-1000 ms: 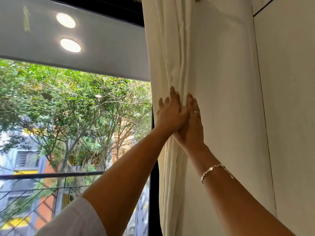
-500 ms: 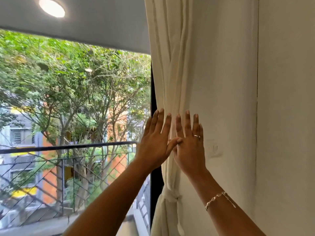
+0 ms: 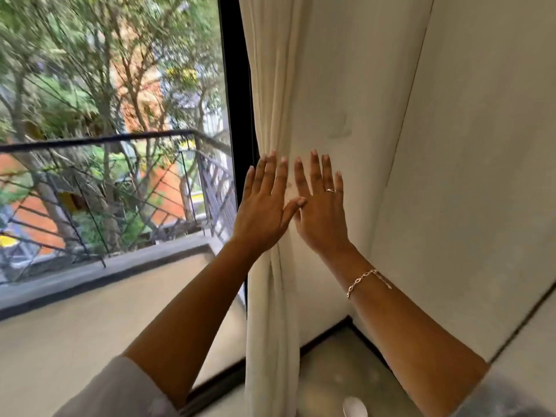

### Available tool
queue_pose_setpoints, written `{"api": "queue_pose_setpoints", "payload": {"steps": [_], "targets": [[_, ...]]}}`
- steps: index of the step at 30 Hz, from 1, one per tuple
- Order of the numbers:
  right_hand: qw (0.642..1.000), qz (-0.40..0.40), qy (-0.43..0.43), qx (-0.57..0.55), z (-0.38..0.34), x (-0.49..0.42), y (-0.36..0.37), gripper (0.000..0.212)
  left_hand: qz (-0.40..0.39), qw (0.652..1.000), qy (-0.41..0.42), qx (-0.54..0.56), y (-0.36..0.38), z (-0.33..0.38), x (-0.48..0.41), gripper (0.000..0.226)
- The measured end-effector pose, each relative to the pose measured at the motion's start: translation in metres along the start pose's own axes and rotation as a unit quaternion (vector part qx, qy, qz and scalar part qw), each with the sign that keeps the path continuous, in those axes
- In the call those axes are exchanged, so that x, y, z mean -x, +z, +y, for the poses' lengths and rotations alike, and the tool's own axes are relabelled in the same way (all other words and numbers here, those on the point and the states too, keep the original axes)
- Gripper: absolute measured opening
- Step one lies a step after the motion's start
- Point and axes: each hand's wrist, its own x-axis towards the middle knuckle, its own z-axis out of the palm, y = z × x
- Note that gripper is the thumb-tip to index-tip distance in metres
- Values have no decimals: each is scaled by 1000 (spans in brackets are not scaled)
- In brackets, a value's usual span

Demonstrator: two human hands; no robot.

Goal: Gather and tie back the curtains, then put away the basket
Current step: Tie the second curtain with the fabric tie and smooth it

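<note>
A cream curtain (image 3: 270, 85) hangs gathered in folds beside the black window frame, cinched narrow at about wrist height behind my left wrist. My left hand (image 3: 266, 207) lies flat on the folds with fingers spread, its thumb touching the other hand. My right hand (image 3: 320, 212), wearing a ring and a bracelet, presses flat on the curtain's right side against the wall. Neither hand grips anything. The tie around the curtain is hidden behind my left wrist. No basket is in view.
The black window frame (image 3: 237, 85) runs down the curtain's left side. A balcony with a black railing (image 3: 99, 139) and trees lies beyond the glass. Pale walls meet in a corner (image 3: 400, 164) on the right above a grey floor (image 3: 340, 374).
Both hands have slid down the curtain from high up to mid height, fingers spreading flat. The view has tilted down, so the floor and balcony now show.
</note>
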Motion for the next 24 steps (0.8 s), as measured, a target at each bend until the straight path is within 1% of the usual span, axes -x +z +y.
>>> {"api": "queue_pose_setpoints", "payload": {"steps": [2,6,10,15,17,21,24], "targets": [[999,-34,11,2,4,31,5,61,-35,999,-13,10,20,4,25,85],[992,-117,43,19,13,85,11,71,-125,991,-41,30,55,11,72,89],[980,-180,77,40,24,132,14,74,-189,980,-54,33,80,23,111,90],[956,-254,134,57,35,189,12,76,-236,968,-81,39,108,36,154,78],[944,-282,162,62,39,213,8,77,-256,961,-90,44,119,42,173,76],[917,-326,220,72,46,255,0,77,-313,947,-65,25,133,50,203,77],[913,-330,228,75,55,276,-9,75,-339,940,-35,17,141,56,213,82]]}}
